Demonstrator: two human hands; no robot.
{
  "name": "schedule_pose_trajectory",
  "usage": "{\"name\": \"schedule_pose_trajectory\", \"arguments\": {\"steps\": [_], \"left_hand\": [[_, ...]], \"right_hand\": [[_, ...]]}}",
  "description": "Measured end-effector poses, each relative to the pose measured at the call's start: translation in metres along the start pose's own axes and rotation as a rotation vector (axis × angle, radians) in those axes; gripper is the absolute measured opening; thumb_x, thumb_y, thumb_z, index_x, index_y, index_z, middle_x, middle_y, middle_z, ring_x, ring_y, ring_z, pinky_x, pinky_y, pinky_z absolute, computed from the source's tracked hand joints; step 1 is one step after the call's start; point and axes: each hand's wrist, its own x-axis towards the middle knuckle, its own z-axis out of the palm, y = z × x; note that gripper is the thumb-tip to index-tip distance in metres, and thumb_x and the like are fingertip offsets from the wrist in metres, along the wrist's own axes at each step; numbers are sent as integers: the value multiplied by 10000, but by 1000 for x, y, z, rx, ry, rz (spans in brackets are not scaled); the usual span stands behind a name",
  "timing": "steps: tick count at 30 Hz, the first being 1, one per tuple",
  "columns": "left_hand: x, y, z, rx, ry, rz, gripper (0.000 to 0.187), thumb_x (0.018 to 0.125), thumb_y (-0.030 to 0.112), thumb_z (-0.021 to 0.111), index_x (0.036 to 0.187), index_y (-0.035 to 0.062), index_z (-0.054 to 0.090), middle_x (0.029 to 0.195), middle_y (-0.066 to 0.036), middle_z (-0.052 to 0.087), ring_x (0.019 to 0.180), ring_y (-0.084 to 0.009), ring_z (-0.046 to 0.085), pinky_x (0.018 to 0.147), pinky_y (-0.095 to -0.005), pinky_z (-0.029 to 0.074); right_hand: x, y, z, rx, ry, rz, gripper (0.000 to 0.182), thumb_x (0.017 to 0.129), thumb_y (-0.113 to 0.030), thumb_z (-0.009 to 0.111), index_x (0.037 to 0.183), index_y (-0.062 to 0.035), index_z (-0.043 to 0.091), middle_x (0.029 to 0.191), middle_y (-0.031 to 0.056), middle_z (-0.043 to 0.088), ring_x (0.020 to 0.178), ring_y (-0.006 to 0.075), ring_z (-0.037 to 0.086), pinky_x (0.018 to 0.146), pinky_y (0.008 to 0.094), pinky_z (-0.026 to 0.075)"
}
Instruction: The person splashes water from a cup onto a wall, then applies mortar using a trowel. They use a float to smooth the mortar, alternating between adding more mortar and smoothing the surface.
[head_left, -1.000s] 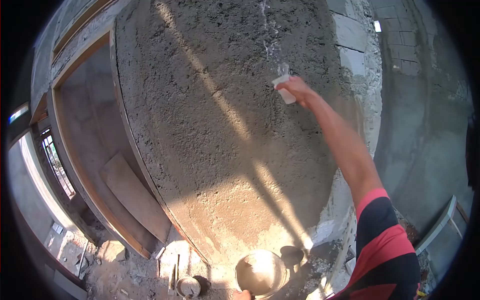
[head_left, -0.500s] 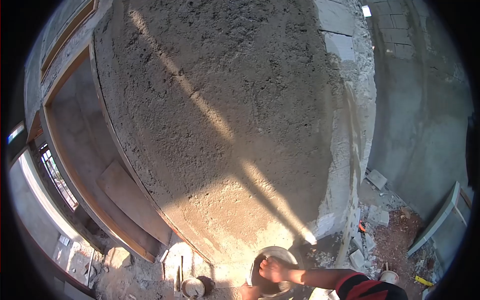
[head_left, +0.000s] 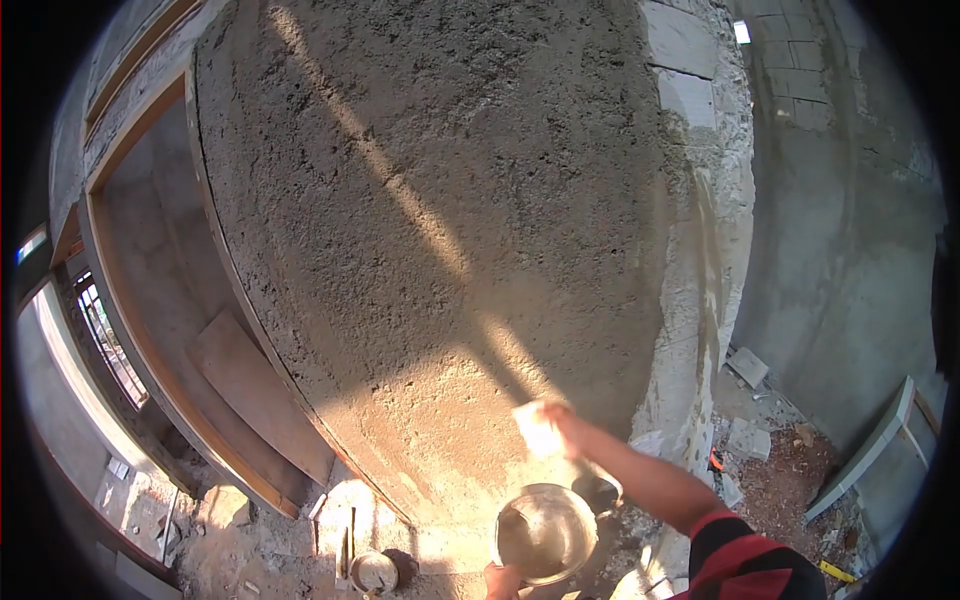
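Observation:
My left hand (head_left: 502,581) grips the near left rim of a round metal basin (head_left: 582,508) at the bottom of the view. Some wet-looking grey material lies in the basin. My right hand (head_left: 548,428) is raised above the basin in front of the lower wall, bright in the sun and smeared by motion. Whether it holds anything cannot be made out. Behind it stands a wall with rough, wet-looking grey plaster (head_left: 430,240), crossed by a diagonal strip of sunlight.
A small bucket (head_left: 374,572) stands on the floor at lower left, beside a wooden door frame (head_left: 92,205). Pale bare blocks (head_left: 685,95) edge the plaster on the right. Broken block pieces (head_left: 748,440) and a leaning panel (head_left: 870,450) lie further right.
My right hand has come up out of the basin toward the lower wall. The left hand stays at the basin's rim, and the basin's inside now shows more.

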Motion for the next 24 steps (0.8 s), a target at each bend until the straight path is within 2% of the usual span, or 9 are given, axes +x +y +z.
{"name": "schedule_pose_trajectory", "arguments": {"steps": [1, 3, 4, 8, 13, 16, 19, 22, 24], "left_hand": [[7, -11, 1, 172, -3, 99, 300, 1030, 133, 567, 1188, -39, 755, 1076, -184, 762, 918, -295, 718, 761, -437, 586], [5, 21, -19, -622, 140, -205, 293, 1000, 121, 573, 1147, -69, 741, 973, -176, 748, 847, -276, 706, 711, -421, 577], [-57, 113, -104, -898, 272, -405, 316, 981, 136, 544, 1102, -99, 718, 925, -170, 730, 793, -266, 692, 667, -420, 563], [-55, 108, -96, -1082, 315, -359, 323, 923, 112, 550, 1126, -89, 699, 922, -161, 730, 749, -251, 687, 608, -400, 540], [-97, 142, -149, -1320, 493, -241, 360, 827, 3, 535, 1153, -33, 685, 937, -130, 714, 729, -214, 674, 608, -361, 543], [-128, 154, -174, -1192, 473, -390, 295, 851, 4, 525, 1084, -24, 702, 795, -79, 678, 583, -165, 604, 489, -354, 487], [-129, 126, -149, -1143, 500, -391, 219, 864, 22, 554, 987, -35, 725, 714, -56, 672, 543, -120, 538, 469, -331, 427], [-157, 122, -168, -963, 420, -658, 279, 853, 82, 589, 1042, -76, 720, 779, -150, 714, 704, -237, 679, 654, -398, 554], [-166, 97, -152, -1092, 529, -674, 226, 855, 112, 623, 982, -56, 706, 724, -91, 661, 593, -228, 606, 542, -368, 496]], "right_hand": [[25, -88, 51, -147, -56, -156, 432, 918, -296, 714, 1237, -16, 637, 1011, 114, 718, 868, 246, 715, 770, 413, 613], [41, -252, 163, -367, -178, -545, 579, 858, -363, 756, 1271, 8, 590, 983, 128, 696, 843, 231, 691, 736, 409, 601], [46, -317, 197, -366, -216, -637, 603, 851, -387, 764, 1270, 3, 574, 978, 125, 679, 840, 217, 677, 733, 397, 597], [68, -383, 215, -649, 37, -637, 493, 863, -337, 774, 1203, -28, 598, 935, 87, 654, 791, 212, 668, 693, 380, 597], [87, -173, 62, -929, 192, -249, 282, 925, -207, 744, 1145, -48, 668, 955, 65, 699, 798, 186, 702, 660, 363, 599], [58, -3, -21, -1102, -29, 22, 372, 897, -177, 813, 1211, -27, 681, 1058, 77, 749, 934, 162, 714, 796, 341, 590], [3, 124, -21, -1384, -216, 216, 630, 849, -262, 880, 1361, 13, 639, 1169, 137, 769, 1083, 225, 723, 946, 377, 566], [-34, 199, -23, -1630, -463, -114, 912, 723, -428, 924, 1437, 38, 601, 1378, 259, 670, 1286, 362, 647, 1109, 429, 491], [-37, 193, 4, -1431, -419, 23, 836, 791, -301, 921, 1480, 16, 571, 1408, 222, 659, 1342, 315, 622, 1125, 409, 492]]}}
